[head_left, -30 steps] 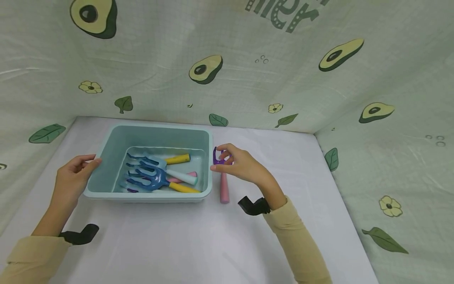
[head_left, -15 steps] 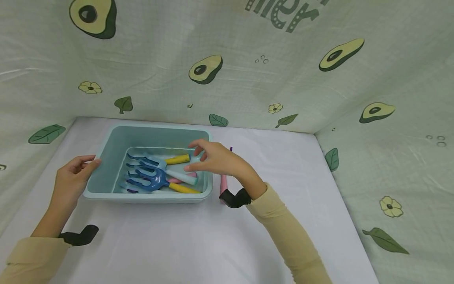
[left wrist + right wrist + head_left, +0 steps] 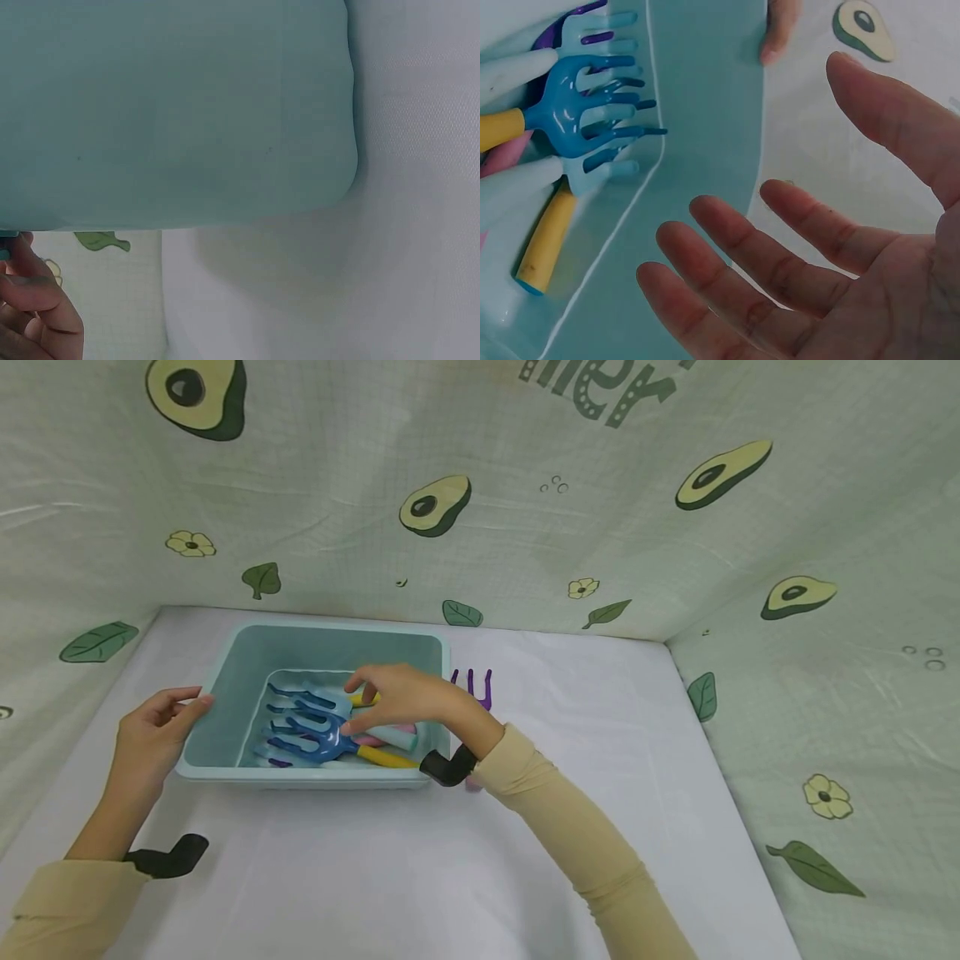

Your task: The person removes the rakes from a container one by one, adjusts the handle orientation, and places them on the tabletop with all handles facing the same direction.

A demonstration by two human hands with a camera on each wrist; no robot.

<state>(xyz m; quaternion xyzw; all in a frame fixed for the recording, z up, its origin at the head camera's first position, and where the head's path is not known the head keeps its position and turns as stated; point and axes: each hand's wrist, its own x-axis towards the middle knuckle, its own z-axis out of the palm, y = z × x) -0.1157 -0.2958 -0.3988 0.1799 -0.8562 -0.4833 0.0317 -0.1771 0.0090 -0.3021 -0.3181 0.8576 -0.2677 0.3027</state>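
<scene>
My left hand (image 3: 153, 735) pinches the left rim of a pale teal plastic bin (image 3: 300, 777) between thumb and fingers. Over the inside of the bin hovers my right hand (image 3: 401, 697), which in the right wrist view has its fingers spread and nothing between them. Several small garden forks lie overlapping in the bin. On top is a blue fork (image 3: 562, 116) with a yellow handle. Around it are light blue forks, a yellow handle (image 3: 544, 244) and a pink handle (image 3: 408, 728). The right forearm partly hides the forks and the bin's right rim.
A purple fork (image 3: 486, 695) lies on the white-covered table (image 3: 337, 877) just right of the bin, its pink handle mostly hidden by the right wrist. A cloth (image 3: 525, 560) printed with avocados rises behind the table and along both sides.
My right hand has moved left from above the purple fork, across the bin's right rim, to over the forks inside. The left hand and the bin have stayed put.
</scene>
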